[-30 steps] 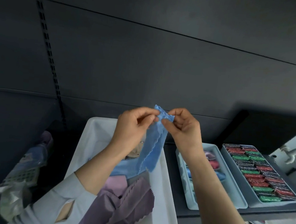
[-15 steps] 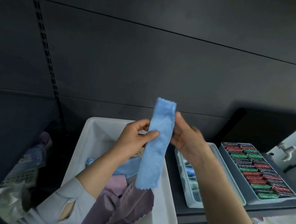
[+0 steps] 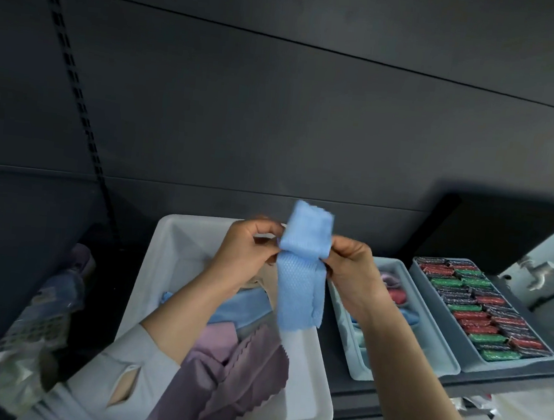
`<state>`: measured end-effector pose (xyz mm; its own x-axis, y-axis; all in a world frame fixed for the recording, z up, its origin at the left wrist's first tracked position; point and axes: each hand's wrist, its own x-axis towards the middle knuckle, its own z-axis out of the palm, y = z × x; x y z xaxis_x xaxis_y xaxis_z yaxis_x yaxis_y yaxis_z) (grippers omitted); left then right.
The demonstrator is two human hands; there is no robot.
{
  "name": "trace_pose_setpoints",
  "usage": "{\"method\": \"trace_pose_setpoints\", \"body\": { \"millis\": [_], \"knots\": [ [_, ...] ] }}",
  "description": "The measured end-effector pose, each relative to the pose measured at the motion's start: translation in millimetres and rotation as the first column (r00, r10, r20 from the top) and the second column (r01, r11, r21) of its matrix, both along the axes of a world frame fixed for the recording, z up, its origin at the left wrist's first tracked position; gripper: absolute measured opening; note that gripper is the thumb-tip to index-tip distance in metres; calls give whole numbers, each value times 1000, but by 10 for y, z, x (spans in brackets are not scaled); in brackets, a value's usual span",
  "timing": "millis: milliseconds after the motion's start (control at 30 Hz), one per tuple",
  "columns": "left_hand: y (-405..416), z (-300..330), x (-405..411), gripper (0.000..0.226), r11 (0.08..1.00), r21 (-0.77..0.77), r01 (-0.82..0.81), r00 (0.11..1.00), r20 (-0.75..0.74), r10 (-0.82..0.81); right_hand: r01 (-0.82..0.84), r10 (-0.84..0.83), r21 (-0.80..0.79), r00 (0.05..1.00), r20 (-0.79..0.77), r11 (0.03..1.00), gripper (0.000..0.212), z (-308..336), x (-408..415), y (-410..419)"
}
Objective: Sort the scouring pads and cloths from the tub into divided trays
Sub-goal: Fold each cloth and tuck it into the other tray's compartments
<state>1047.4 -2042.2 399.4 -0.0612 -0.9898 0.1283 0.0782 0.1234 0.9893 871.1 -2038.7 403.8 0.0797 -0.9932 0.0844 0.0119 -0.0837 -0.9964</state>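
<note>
Head view shows our two hands holding a long blue waffle-weave cloth (image 3: 301, 280) up over the big white plastic tub (image 3: 315, 376). Our left hand (image 3: 248, 252) pinches the cloth's left edge, so that grip is closed on the cloth. Our right hand (image 3: 351, 267) pinches the right edge, and that grip is closed on it too. The top of the cloth is folded over above our fingers, and the rest hangs down toward 6 o'clock. In the tub lie purple cloths with zigzag edges (image 3: 245, 379) and a light blue cloth (image 3: 239, 307). At 3 o'clock from the tub sits a pale blue divided tray (image 3: 450, 365) with pink and blue cloths in it. Just beside it, further toward 3 o'clock, a grey tray (image 3: 504, 363) holds rows of red, green and dark shiny scouring pads (image 3: 482, 307).
</note>
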Motion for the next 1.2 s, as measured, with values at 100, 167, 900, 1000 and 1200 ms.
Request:
{"method": "trace_pose_setpoints", "body": {
  "millis": [100, 167, 900, 1000, 1200],
  "knots": [
    [-21, 3, -2, 50, 999, -51, -5, 1000, 15, 6, 25, -34, -104, 996, -81, 994, 53, 30, 9, -18],
    [-43, -17, 7, 53, 995, -95, -5, 999, 50, 10, 19, -37, -149, 993, -114, 989, 59, 32, 2, -28],
    [-62, 75, 58, 39, 869, -495, -21, 909, 353, 222, -79, 82, 61, 996, -41, 995, 24, 133, -20, 14],
    [-39, 75, 39, 40, 883, -470, -6, 936, 308, 170, -80, 83, 56, 995, -59, 995, 8, 121, 15, 7],
    [45, -21, 28, 19, 983, 36, 182, 969, 164, -186, 108, -105, -63, 993, 47, 992, 5, 207, 26, -48]
  ]
}}
